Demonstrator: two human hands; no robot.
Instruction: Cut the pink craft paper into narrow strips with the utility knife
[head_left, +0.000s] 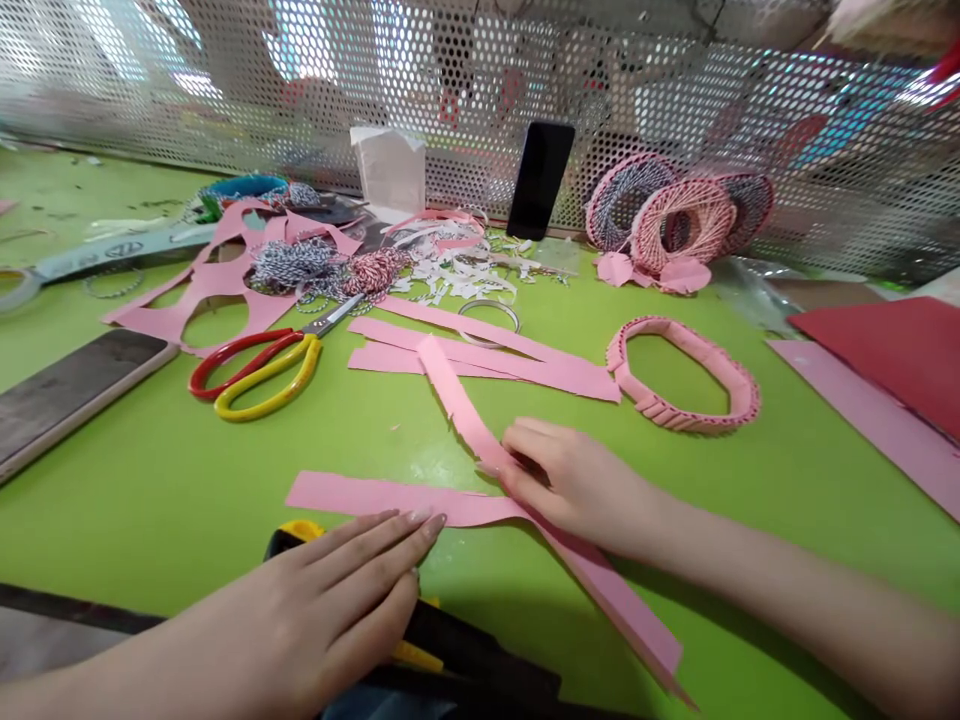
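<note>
My left hand (337, 600) lies flat, fingers stretched out, its tips resting on a long pink paper strip (352, 494). Pinched between the thumb and fingers of my right hand (562, 480) is a slightly curled pink strip (450, 395), its far end pointing away from me. Both strips meet under my right fingers, and pink paper runs on toward the lower right, so I cannot tell whether they are joined. A black-and-yellow tool (300, 530) is partly hidden under my left hand.
Scissors (270, 372) with red and yellow handles lie left of several loose pink strips (487, 355). A pink pleated ring (742, 400) sits to the right. Behind are twine (296, 265), white paper scraps (450, 270), an upright phone (540, 180) and wound rings (682, 225) against perforated metal.
</note>
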